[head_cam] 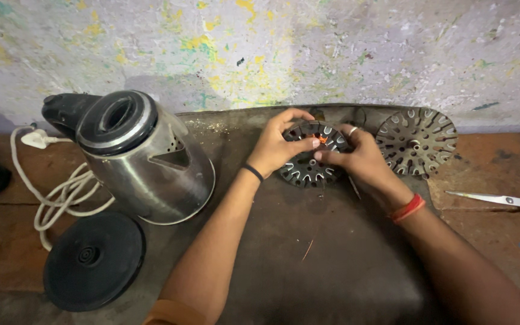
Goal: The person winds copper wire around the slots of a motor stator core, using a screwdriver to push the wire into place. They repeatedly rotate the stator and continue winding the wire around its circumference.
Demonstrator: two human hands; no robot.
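Head view, looking down on a dark mat (308, 265) spread over a worn reddish-brown floor (495, 229). Item in hand: a round slotted metal disc (308, 165), dark grey, with teeth around its rim and a small hub at the middle. It sits tilted on the far half of the mat, close to the wall, held between both hands. A bit of orange wire (322, 139) shows at its upper part.

Left hand (279, 147): fingers curled over the left and top rim of the disc, thumb pressed on its face; closed in a firm grip on it. A thin black band sits at the wrist.

Right hand (359, 157): fingers bent in, thumb and forefinger pinched at the disc face near the orange wire; a ring on one finger, red thread at the wrist. It touches the disc; whether it pinches the wire itself cannot be told.

Just beside the right hand, toward the wall, a second slotted disc (416, 141) of the same kind leans apart from the first.

Further right, on bare floor, scissors (504, 200) with yellow handles lie flat.

Left of the mat, a steel electric kettle (142, 159) lies tipped on its side with a black lid and handle. Near it rests a round black base plate (94, 260). A white cord (61, 192) lies looped behind, ending in a white plug (37, 139).

Behind everything stands a paint-flecked wall (332, 54).
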